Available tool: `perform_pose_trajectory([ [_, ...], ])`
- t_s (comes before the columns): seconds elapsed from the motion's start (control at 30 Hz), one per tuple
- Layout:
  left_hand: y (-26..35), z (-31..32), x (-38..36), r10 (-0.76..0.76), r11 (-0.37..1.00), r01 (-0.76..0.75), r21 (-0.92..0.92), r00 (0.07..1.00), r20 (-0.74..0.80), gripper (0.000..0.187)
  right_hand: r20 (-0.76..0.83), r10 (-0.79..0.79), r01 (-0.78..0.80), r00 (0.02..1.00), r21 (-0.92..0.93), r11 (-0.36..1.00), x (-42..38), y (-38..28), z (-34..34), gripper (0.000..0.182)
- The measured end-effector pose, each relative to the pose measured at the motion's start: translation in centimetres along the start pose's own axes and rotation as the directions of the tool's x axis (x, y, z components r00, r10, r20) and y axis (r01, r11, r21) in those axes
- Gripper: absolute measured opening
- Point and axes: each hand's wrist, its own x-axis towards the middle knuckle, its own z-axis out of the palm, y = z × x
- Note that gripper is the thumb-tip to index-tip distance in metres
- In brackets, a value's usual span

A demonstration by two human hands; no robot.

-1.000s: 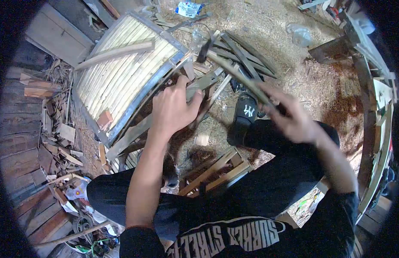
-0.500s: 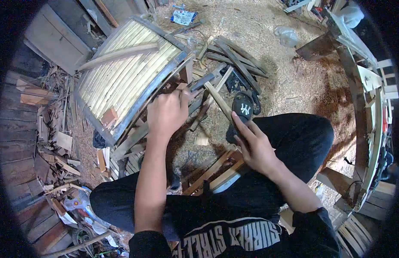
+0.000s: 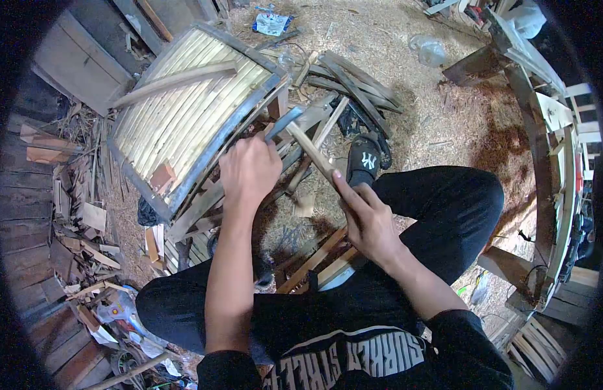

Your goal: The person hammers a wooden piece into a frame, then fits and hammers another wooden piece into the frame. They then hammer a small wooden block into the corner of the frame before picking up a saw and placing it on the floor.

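Observation:
My right hand [image 3: 373, 224] is wrapped round the wooden handle of a hammer [image 3: 314, 153], with the forefinger laid along it. The hammer's long metal head lies crosswise at the far end, one end close to the knuckles of my left hand [image 3: 251, 166]. My left hand is closed in a fist, back upward, above dark wooden pieces beside the slatted panel [image 3: 204, 97]. Whatever it grips is hidden beneath the fingers.
A loose batten [image 3: 178, 84] and a small wood block [image 3: 162, 177] lie on the panel. Dark wooden strips [image 3: 356, 88] are piled beyond my sandalled foot [image 3: 364, 159]. Wood scraps [image 3: 87, 221] litter the left side. A curved wooden frame [image 3: 548, 195] stands at right.
The hammer and my right hand have moved left, bringing its head nearer my left hand. My left hand stays almost in place. The view has shifted slightly.

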Motion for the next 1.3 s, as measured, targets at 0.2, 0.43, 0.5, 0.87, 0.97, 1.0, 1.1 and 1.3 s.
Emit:
perform_pose_trajectory([
  [0.2,0.2,-0.1,-0.1,-0.025,0.999,0.024,-0.048,0.999,-0.025,0.039,0.013,0.025,-0.025,1.000,0.021,0.999,-0.3,-1.0,0.5,0.066],
  [0.43,0.5,0.1,-0.1,0.039,0.999,-0.040,-0.008,0.998,-0.056,0.039,-0.060,0.044,-0.038,0.997,0.103,0.994,-0.6,-0.4,0.7,0.068],
  [0.5,0.7,0.0,-0.1,0.039,0.999,-0.041,-0.024,0.996,-0.079,0.039,-0.071,0.138,-0.130,0.988,0.101,0.986,-0.6,-0.5,0.3,0.068],
  [0.87,0.2,-0.5,0.3,0.034,0.996,-0.034,0.081,0.999,-0.008,0.058,0.125,0.411,-0.427,0.903,0.355,0.831,10.3,12.6,-13.1,0.031],
  [0.97,0.0,0.4,0.7,0.034,0.991,-0.036,0.126,0.999,0.011,0.063,0.150,0.154,-0.175,0.977,0.139,0.975,15.4,16.4,-15.4,0.031],
  [1.0,0.1,0.4,0.8,0.022,0.991,-0.024,0.131,1.000,0.014,0.063,0.198,-0.053,0.038,0.979,0.077,0.996,16.6,17.3,-15.8,0.029],
  [1.1,0.2,0.4,1.0,0.003,0.992,-0.005,0.122,1.000,0.020,0.065,0.388,0.176,-0.222,0.905,0.077,0.972,19.4,14.6,-17.1,0.041],
  [1.3,0.2,1.1,1.4,0.080,0.983,-0.062,0.171,0.991,-0.103,0.064,0.513,-0.052,-0.017,0.857,0.130,0.991,23.6,16.1,-15.7,0.044],
])
